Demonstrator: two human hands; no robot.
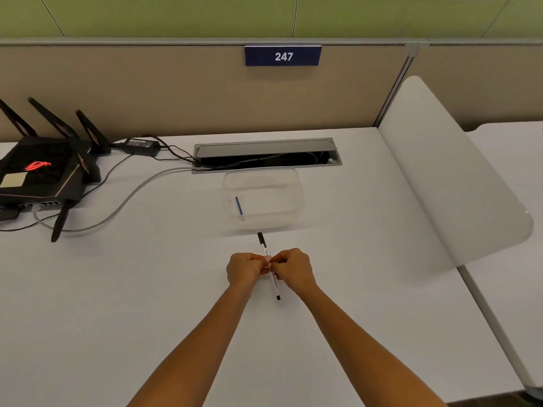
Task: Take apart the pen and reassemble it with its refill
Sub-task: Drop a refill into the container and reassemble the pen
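Pen (276,287) runs near-to-far between both fists; left hand (246,268) and right hand (293,268) pinch its middle shut, equally close, cap end far.

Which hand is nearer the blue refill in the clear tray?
Left. The left hand sits below the refill, almost in line with it; the right hand is farther to the right. Both hold the pen.
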